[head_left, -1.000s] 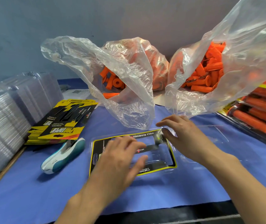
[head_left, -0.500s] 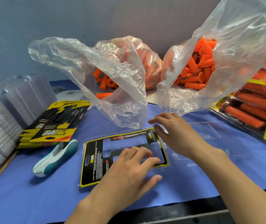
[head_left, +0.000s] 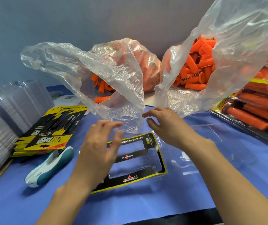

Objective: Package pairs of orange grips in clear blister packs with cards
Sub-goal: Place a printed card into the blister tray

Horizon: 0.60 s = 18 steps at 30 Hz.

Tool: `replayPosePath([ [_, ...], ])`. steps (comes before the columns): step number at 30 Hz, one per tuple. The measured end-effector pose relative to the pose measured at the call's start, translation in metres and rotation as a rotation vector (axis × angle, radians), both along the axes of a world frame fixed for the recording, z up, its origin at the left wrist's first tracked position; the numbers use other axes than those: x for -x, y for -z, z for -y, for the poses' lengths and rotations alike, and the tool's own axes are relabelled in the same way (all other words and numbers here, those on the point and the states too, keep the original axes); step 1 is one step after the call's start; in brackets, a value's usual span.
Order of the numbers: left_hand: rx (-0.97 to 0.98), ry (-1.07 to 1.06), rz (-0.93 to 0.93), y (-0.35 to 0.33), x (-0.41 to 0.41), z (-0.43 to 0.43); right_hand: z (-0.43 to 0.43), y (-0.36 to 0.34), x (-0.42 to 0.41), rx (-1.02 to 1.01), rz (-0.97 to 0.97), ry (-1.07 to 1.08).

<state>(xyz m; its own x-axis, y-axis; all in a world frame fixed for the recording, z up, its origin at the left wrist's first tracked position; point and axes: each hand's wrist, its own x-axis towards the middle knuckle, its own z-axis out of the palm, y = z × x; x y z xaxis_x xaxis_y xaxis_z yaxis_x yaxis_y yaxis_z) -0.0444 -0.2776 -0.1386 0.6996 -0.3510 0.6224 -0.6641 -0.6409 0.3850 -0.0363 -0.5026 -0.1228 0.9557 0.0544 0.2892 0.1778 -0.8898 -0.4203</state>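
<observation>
Both hands free: my left hand point(head_left: 100, 148) and right hand point(head_left: 168, 126) hover, fingers loosely spread, gripping nothing, over the clear plastic blister pack point(head_left: 157, 153). It lies flat on the blue table cover point(head_left: 146, 208), with the black-and-yellow printed card point(head_left: 130, 180) inside. Loose orange cylindrical grips point(head_left: 193, 67) sit behind in crinkled clear plastic bags point(head_left: 237, 39).

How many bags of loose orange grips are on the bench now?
2. The left bag lies at centre back; the right bag stands beside it, next to the finished packs. More may sit out of frame.
</observation>
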Motion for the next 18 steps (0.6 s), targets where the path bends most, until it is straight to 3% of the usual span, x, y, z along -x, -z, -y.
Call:
replayPosePath([
  [4,0.167,-0.04,0.028,-0.038,-0.037,0.015,0.006,-0.007,-0.016,-0.095,-0.043,0.002],
  [9,0.146,0.228,0.044,-0.079,-0.057,0.091,0.022,-0.012,-0.035,-0.321,-0.029,0.091],
  [14,0.049,0.413,-0.06,-0.077,-0.072,0.179,0.045,-0.018,-0.041,-0.965,0.149,0.155],
  [17,0.057,0.427,-0.143,-0.067,-0.082,0.215,0.056,-0.025,-0.04,-1.694,0.084,0.093],
  [18,0.056,0.423,-0.197,-0.065,-0.085,0.227,0.062,-0.023,-0.039,-1.781,0.057,0.11],
])
